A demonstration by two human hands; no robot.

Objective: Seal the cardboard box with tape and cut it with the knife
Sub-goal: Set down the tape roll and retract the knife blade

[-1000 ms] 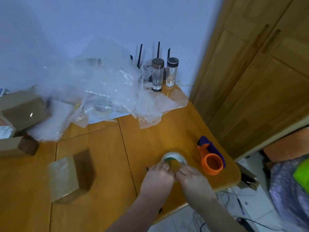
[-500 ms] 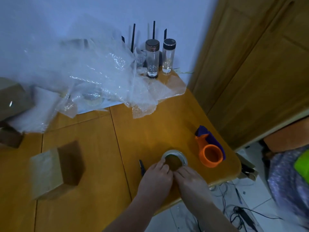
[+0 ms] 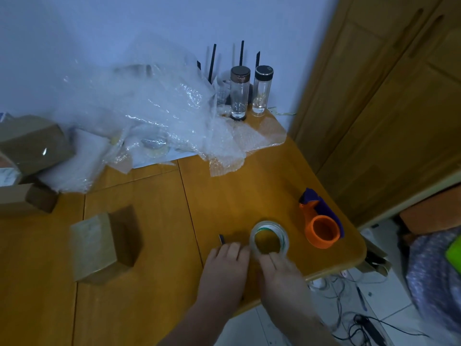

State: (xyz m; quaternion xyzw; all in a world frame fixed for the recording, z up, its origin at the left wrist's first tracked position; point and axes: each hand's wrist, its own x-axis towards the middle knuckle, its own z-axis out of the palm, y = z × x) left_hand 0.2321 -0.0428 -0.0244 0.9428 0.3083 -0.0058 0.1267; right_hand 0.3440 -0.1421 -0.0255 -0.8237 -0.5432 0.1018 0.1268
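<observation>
A clear tape roll (image 3: 255,238) lies flat on the wooden table (image 3: 154,283) near its front right corner. My left hand (image 3: 225,268) rests palm down with its fingertips against the roll's left near rim. My right hand (image 3: 282,275) has its fingertips on the near rim. A dark knife tip (image 3: 221,238) pokes out just beyond my left fingers; the rest is hidden under the hand. A small closed cardboard box (image 3: 99,243) stands to the left, apart from both hands.
An orange and purple tape dispenser (image 3: 321,228) sits right of the roll near the table's rounded corner. Crumpled bubble wrap (image 3: 149,116) and two glass bottles (image 3: 240,93) fill the back. More boxes (image 3: 32,146) are stacked far left. Cables lie on the floor.
My head view has shifted a little. Both hands stay at the tape roll's near edge, drawn slightly back so more of the ring shows. The knife tip has come into sight.
</observation>
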